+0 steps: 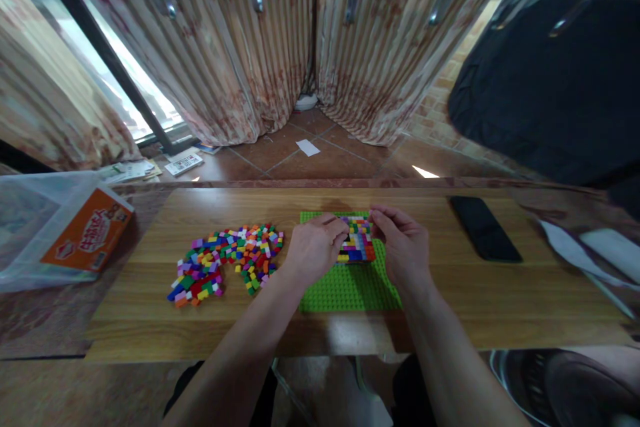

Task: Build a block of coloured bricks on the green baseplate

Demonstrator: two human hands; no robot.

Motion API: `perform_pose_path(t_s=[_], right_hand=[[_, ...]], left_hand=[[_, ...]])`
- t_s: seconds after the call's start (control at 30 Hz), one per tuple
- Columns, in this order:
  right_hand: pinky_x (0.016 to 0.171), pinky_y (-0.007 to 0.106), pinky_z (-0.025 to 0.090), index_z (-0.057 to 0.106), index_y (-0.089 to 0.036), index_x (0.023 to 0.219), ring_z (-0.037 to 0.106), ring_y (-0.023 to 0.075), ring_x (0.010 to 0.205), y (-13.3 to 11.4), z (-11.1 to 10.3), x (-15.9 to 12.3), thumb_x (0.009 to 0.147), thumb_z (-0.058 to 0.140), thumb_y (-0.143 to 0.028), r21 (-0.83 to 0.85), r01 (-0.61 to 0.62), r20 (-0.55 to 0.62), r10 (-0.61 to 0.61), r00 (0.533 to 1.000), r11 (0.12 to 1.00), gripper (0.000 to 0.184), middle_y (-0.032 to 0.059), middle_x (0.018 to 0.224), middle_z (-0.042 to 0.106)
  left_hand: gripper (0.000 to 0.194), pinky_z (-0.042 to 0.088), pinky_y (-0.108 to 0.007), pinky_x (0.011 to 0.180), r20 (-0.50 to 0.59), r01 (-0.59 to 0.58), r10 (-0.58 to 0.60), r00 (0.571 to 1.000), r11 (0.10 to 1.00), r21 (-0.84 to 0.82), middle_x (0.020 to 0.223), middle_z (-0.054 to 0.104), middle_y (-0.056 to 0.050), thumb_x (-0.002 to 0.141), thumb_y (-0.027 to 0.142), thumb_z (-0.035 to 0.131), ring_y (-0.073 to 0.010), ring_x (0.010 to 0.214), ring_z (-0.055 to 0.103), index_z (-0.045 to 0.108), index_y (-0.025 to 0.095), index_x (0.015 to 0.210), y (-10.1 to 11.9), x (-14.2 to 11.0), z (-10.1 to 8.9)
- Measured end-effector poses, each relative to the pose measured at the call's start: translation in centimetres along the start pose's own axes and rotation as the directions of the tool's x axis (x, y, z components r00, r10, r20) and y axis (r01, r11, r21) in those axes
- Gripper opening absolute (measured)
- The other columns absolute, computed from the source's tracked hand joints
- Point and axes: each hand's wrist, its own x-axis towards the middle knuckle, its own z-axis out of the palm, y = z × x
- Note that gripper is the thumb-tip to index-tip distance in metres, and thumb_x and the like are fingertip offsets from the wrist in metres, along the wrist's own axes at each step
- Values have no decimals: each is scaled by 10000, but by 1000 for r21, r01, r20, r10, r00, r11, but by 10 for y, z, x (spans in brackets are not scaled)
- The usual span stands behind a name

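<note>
Thumb and fingertips nearly closed, our left hand bends over the left side of a multicolored brick block; our right hand pinches close at its upper right corner. Whether either grips a loose piece, we cannot tell. The block sits on a green baseplate atop a wooden table, loose bricks to the left.

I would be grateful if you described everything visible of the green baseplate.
The green baseplate is a studded, plastic-looking rectangle lying flat on the table. A block of multicoloured bricks sits on its far part. The left hand and right hand partly hide it; whether they touch it, I cannot tell.
</note>
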Motion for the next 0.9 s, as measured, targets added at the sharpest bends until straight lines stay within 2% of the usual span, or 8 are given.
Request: perform_pose_path(t_s=[0.17, 0.27, 0.43, 0.53, 0.63, 0.9], right_hand=[[495, 236, 386, 720, -191, 782, 470, 91, 531, -2, -2, -1, 703, 702, -338, -30, 40, 18, -40, 999, 999, 168, -21, 620, 618], [503, 238, 401, 726, -193, 780, 480, 92, 533, -3, -4, -1, 683, 718, -339, -10, 15, 16, -15, 1000, 1000, 176, -23, 612, 618], [506, 236, 414, 723, -187, 746, 481, 88, 517, -5, -4, -2, 632, 757, -329, 35, -57, 12, 57, 998, 998, 184, -31, 582, 611], [500, 233, 405, 720, -186, 737, 474, 84, 513, -7, -5, -2, 625, 765, -332, 51, -75, 9, 74, 997, 996, 189, -31, 583, 613], [501, 235, 408, 725, -187, 746, 483, 86, 520, -7, -7, -1, 622, 773, -344, 59, -85, 1, 85, 996, 995, 205, -16, 624, 644], [516, 240, 440, 723, -187, 778, 522, 93, 543, -3, -9, 0, 666, 748, -354, 36, -53, 29, 52, 998, 998, 202, 4, 694, 681]], left_hand=[[179, 450, -256, 720, 7, -35, 35, 999, 997, 75, 896, 690, -13, 921, 201, 534, -156, 840, 619, 697, 216, 848, 3, 5, 5], [129, 459, -272, 744, -14, -33, 35, 999, 993, 113, 895, 687, -17, 904, 197, 569, -168, 855, 617, 692, 214, 869, 4, 7, 8], [91, 466, -290, 748, -91, 63, -49, 995, 986, 154, 909, 686, -38, 859, 195, 639, -183, 852, 613, 672, 194, 944, 6, 7, 12], [64, 460, -300, 741, -94, 59, -43, 995, 982, 178, 857, 687, -36, 880, 230, 620, -185, 824, 604, 676, 197, 880, 5, 5, 14], [152, 454, -300, 748, -124, 25, -2, 992, 982, 190, 812, 685, -33, 910, 250, 580, -174, 794, 592, 686, 199, 813, 3, 1, 16], [187, 439, -296, 738, -168, 0, 36, 985, 978, 211, 824, 691, -34, 915, 201, 552, -171, 804, 576, 708, 208, 811, 3, -5, 19]])
